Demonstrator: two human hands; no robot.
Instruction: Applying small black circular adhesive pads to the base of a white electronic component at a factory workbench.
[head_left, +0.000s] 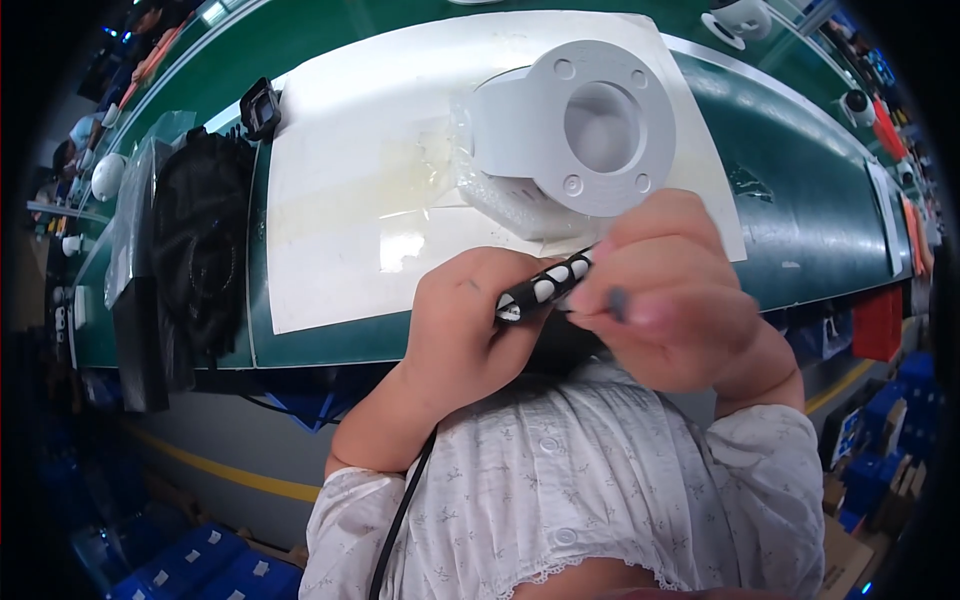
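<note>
Black strip: The black strip with white oval spots [543,290] is held in the air near the front edge of the counter [800,240], slanting up to the right between the two hands.
Left grip: The left hand [465,310] is closed around the strip's lower end, thumb side uppermost; this appears to steady it and leave the spotted face clear.
Right grip: The right hand [670,300] is curled shut at the strip's upper end, apparently around a dark-tipped item [618,305]; whether it also grips the strip cannot be told.
White housing: The white housing [550,130], with a round opening, lies beyond the hands on clear wrap [490,200], probably to spare its surface.
White sheet: The sheet [330,220] covers much of the counter, likely as a clean work surface.
Black cloth: The cloth [200,220] lies bunched at the left, apart from the hands.
Black cable: The cable [405,510] runs down over the white shirt [560,470]; its upper end is hidden by the left forearm and its lower end cut off.
Hard to see: The right fingers are blurred. The strip's upper end is covered. Items around the rim are too dark to identify.
</note>
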